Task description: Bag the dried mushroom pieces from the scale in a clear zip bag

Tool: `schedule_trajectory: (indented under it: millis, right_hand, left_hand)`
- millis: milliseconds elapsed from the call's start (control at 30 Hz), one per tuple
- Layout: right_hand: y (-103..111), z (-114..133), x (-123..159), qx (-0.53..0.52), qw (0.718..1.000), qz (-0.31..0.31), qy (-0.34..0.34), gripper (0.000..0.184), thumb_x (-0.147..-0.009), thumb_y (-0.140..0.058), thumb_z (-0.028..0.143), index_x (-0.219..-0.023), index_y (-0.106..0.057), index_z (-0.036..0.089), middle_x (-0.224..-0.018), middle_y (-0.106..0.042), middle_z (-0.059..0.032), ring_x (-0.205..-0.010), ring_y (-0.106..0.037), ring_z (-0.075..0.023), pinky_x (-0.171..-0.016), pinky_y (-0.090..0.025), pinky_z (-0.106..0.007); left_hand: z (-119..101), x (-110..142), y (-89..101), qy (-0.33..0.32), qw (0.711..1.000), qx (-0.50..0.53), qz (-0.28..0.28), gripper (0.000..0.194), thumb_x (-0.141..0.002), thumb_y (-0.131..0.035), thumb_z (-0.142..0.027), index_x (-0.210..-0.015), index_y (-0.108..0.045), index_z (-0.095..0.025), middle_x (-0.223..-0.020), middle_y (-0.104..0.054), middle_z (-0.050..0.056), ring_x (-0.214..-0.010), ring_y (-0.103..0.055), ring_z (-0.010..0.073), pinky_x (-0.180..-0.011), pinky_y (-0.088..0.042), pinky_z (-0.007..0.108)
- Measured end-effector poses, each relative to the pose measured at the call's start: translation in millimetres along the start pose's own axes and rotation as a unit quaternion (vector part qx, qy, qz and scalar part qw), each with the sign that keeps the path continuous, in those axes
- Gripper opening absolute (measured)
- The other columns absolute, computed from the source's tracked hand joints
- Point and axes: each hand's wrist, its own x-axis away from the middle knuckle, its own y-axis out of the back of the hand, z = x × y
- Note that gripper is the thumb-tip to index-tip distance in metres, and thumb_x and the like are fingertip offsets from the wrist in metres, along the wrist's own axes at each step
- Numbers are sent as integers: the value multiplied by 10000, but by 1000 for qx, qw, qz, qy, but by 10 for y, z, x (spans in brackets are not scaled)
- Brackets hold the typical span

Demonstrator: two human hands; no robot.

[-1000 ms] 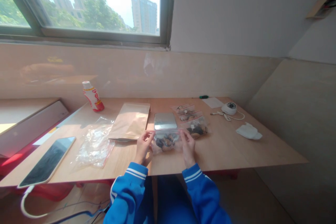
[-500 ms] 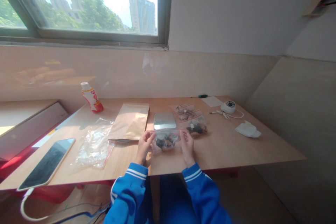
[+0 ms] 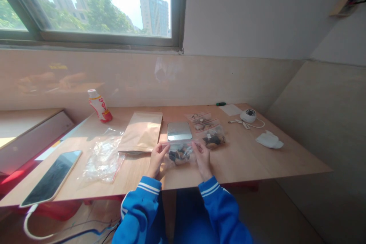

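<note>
Head view: hands point(image 3: 156, 160) point(image 3: 202, 161) pinch a lumpy clear zip bag point(image 3: 180, 154).

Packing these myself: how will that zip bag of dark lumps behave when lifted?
The clear zip bag will likely sag: its thin film bends between the left hand and right hand. The lumps look loose, so they'd probably shift toward the lower end.

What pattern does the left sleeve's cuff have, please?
The left cuff is blue with white stripes; head view.

The pale wooden counter point(image 3: 243, 162) carries a smartphone point(image 3: 51, 173), a crumpled clear zip bag point(image 3: 103, 159), a kraft envelope point(image 3: 140, 132), a flat silver scale point(image 3: 179, 131), zip bags of dark pieces point(image 3: 214, 138), and a white cloth point(image 3: 269, 139).
</note>
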Motion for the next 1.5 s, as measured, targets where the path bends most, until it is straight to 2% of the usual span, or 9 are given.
schedule_trajectory:
  millis: [367, 700, 933, 1100, 1267, 1367, 1500]
  right_hand:
    - [17, -47, 1, 14, 1000, -12, 7, 241, -763, -677, 412, -837, -652, 183, -809, -726, -52, -752, -665, -176, -692, -505, -285]
    - [-5, 51, 32, -4, 1000, -1, -11, 229, -773, -668, 404, -858, -639, 193, -792, -717, -33, -752, -662, -168, -715, -508, -283]
    - [-36, 143, 76, -48, 996, 54, -52, 295, -790, -628, 460, -879, -643, 179, -813, -724, -53, -771, -676, -185, -726, -529, -299]
    - [-29, 102, 65, -38, 995, 66, -64, 338, -766, -652, 475, -933, -649, 180, -870, -732, -66, -783, -683, -203, -735, -541, -323]
    - [-17, 60, 41, -24, 996, 68, -58, 426, -751, -663, 488, -1039, -650, 174, -831, -740, -71, -776, -688, -207, -704, -539, -318]
    - [-22, 58, 41, -12, 995, 70, -65, 397, -747, -672, 477, -997, -669, 170, -816, -742, -79, -734, -691, -206, -664, -535, -311]
    - [-32, 48, 49, 10, 996, 63, -58, 321, -728, -702, 444, -885, -691, 164, -772, -740, -75, -754, -699, -213, -698, -536, -317]
  left_hand:
    - [-34, 8, 7, -28, 999, -29, -21, 248, -732, -661, -397, -817, -641, -165, -781, -627, 18, -759, -563, 153, -737, -439, 258]
    - [-25, 23, -18, 13, 1000, 22, 4, 301, -697, -674, -433, -828, -613, -169, -766, -592, 7, -723, -552, 145, -658, -432, 236]
    - [3, 52, -25, 5, 1000, 25, 5, 334, -687, -704, -424, -875, -581, -177, -793, -620, 7, -783, -588, 159, -731, -457, 261]
    - [31, 20, -36, 8, 999, 39, 9, 368, -691, -700, -440, -915, -623, -159, -888, -672, 51, -864, -625, 192, -789, -478, 303]
    - [49, 0, -26, 16, 999, 36, 15, 360, -703, -694, -437, -887, -651, -131, -854, -678, 72, -830, -629, 195, -760, -488, 298]
    - [42, 3, -18, 11, 1000, 18, 14, 331, -708, -695, -423, -861, -665, -131, -852, -670, 65, -823, -620, 186, -753, -481, 286]
    - [36, 11, -16, 14, 1000, 10, 20, 313, -696, -707, -416, -833, -668, -137, -813, -670, 52, -808, -619, 177, -743, -477, 274]
